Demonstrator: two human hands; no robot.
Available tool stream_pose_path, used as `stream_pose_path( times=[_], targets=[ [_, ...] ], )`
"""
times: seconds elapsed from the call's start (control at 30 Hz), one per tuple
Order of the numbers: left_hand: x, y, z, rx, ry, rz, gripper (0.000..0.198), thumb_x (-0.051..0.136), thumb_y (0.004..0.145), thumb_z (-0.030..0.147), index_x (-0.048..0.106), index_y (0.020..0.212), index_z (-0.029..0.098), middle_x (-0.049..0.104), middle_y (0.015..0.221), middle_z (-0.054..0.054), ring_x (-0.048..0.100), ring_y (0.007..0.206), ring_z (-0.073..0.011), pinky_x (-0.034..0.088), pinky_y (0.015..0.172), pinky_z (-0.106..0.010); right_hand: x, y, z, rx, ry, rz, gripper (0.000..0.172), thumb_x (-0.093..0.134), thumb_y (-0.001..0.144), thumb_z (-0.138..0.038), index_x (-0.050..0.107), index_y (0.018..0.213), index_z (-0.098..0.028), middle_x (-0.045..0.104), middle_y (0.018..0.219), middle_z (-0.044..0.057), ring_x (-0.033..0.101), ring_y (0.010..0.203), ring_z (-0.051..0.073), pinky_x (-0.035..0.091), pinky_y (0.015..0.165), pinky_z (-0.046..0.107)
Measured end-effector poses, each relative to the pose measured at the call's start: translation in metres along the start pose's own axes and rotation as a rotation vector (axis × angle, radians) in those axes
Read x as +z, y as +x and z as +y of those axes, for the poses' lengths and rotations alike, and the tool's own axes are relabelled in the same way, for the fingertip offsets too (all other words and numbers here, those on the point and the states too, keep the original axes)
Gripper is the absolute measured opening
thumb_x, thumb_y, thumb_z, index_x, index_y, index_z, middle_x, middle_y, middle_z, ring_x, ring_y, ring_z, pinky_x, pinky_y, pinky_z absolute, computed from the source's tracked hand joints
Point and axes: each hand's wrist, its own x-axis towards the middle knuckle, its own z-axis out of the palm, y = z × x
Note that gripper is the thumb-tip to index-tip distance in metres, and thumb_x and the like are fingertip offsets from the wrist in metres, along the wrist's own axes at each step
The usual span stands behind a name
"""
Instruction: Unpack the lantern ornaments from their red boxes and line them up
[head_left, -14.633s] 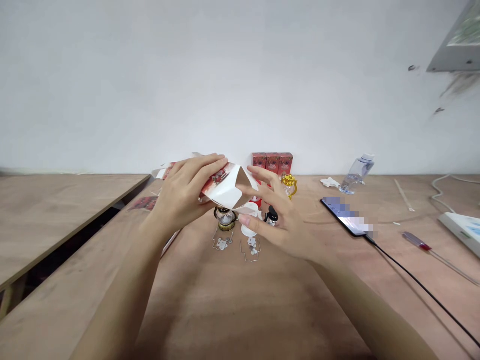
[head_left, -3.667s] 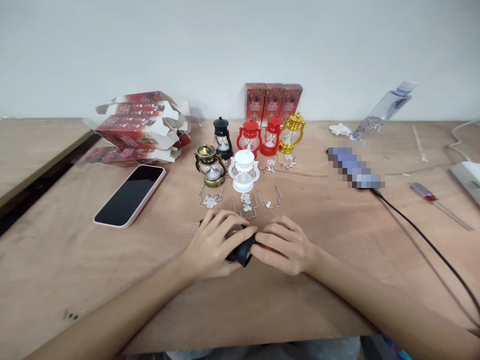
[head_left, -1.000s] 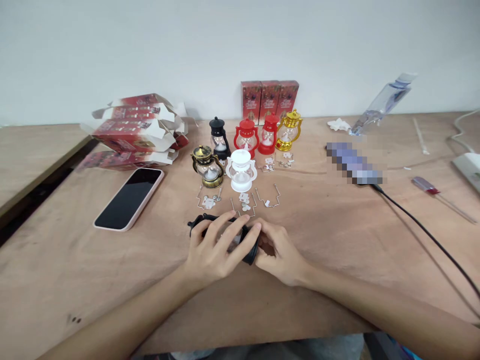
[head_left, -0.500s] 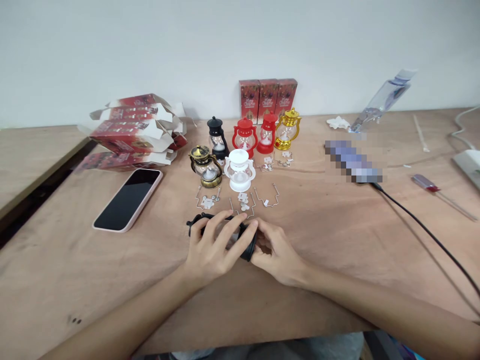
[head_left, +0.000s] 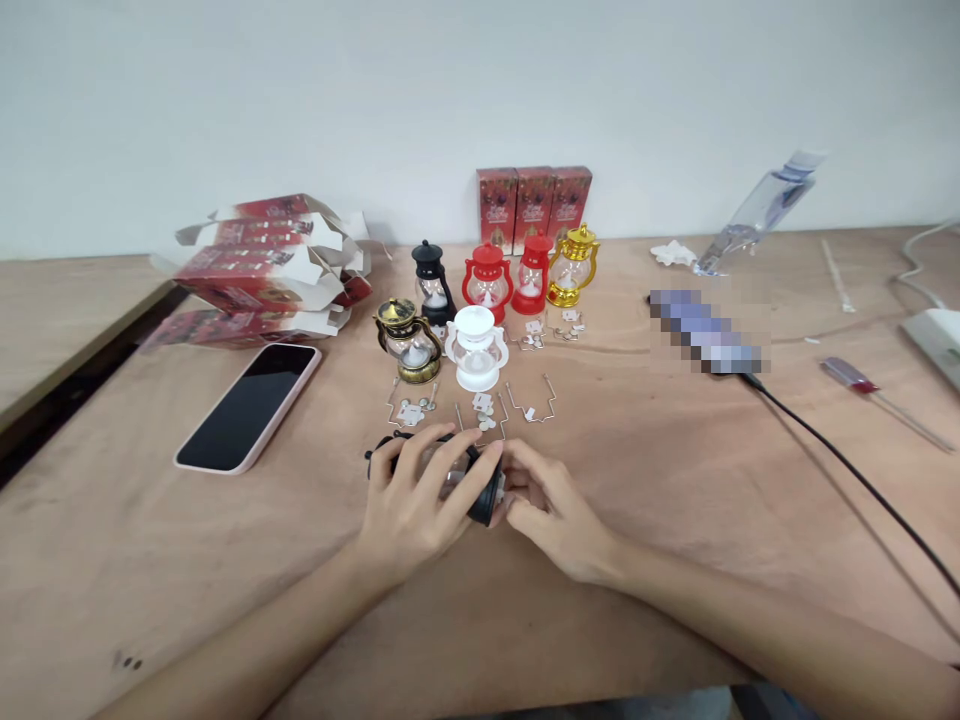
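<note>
A black toy lantern [head_left: 486, 500] lies on its side above the near part of the table, its base turned to the right. My left hand [head_left: 424, 490] is wrapped over its clear body, fingers curled around it. At the base, my right hand [head_left: 559, 510] is closed in a pinch, and a small whitish piece [head_left: 504, 490] shows between its fingers and the base. Just beyond the hands lie bent wire handles [head_left: 553, 400], small white tabs [head_left: 410, 414] and round button cells [head_left: 486, 424]. A white lantern [head_left: 477, 350] and a bronze lantern [head_left: 409, 340] stand behind these.
Farther back stand another black lantern [head_left: 433, 285], two red ones [head_left: 487, 280] and a gold one [head_left: 573, 265]. Red boxes [head_left: 534, 205] line the wall. Left are opened cartons [head_left: 255, 270] and a phone [head_left: 249, 408]; right, a bottle [head_left: 761, 215], a cable [head_left: 840, 450] and a screwdriver [head_left: 851, 377].
The right fingers have drawn slightly away from the lantern's base, and a whitish piece now shows there. The left hand keeps its hold. The whole view has shifted slightly.
</note>
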Motion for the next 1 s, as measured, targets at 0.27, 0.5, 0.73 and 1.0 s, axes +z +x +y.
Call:
stream_pose_path(
  times=[0.27, 0.5, 0.73, 1.0],
  targets=[
    [-0.001, 0.003, -0.006, -0.054, 0.028, -0.001, 0.032, 0.056, 0.082, 0.022, 0.061, 0.113, 0.017, 0.07, 0.104, -0.009, 0.059, 0.095, -0.0259, 0.034, 0.077, -0.038, -0.007, 0.007, 0.001, 0.055, 0.339, -0.009, 0.023, 0.051, 0.081, -0.027, 0.054, 0.103, -0.022, 0.062, 0.087, 0.001, 0.061, 0.077, 0.013, 0.058, 0.074, 0.035],
    [-0.002, 0.002, -0.017, -0.117, 0.026, 0.003, 0.035, 0.058, 0.083, 0.031, 0.059, 0.116, 0.019, 0.068, 0.106, -0.011, 0.059, 0.095, -0.0267, 0.034, 0.078, -0.038, -0.017, 0.011, 0.003, 0.1, 0.395, 0.021, 0.024, 0.064, 0.076, -0.029, 0.06, 0.097, -0.018, 0.07, 0.097, 0.006, 0.069, 0.088, 0.017, 0.055, 0.088, 0.041],
    [0.001, -0.004, -0.019, -0.15, -0.07, 0.077, 0.038, 0.059, 0.081, 0.027, 0.056, 0.118, 0.02, 0.068, 0.107, -0.011, 0.06, 0.1, -0.0265, 0.037, 0.081, -0.038, -0.057, 0.032, 0.006, -0.458, -0.684, 0.25, 0.024, 0.041, 0.093, -0.022, 0.061, 0.105, -0.022, 0.069, 0.112, 0.007, 0.064, 0.108, 0.018, 0.045, 0.102, 0.045],
    [0.003, -0.005, -0.016, -0.158, -0.12, 0.11, 0.04, 0.062, 0.078, 0.024, 0.056, 0.117, 0.018, 0.069, 0.104, -0.012, 0.062, 0.099, -0.0257, 0.036, 0.079, -0.037, -0.058, 0.034, 0.003, -0.732, -1.112, 0.386, 0.018, 0.052, 0.088, -0.019, 0.06, 0.105, -0.02, 0.068, 0.112, 0.009, 0.058, 0.112, 0.022, 0.04, 0.099, 0.046]
  ],
)
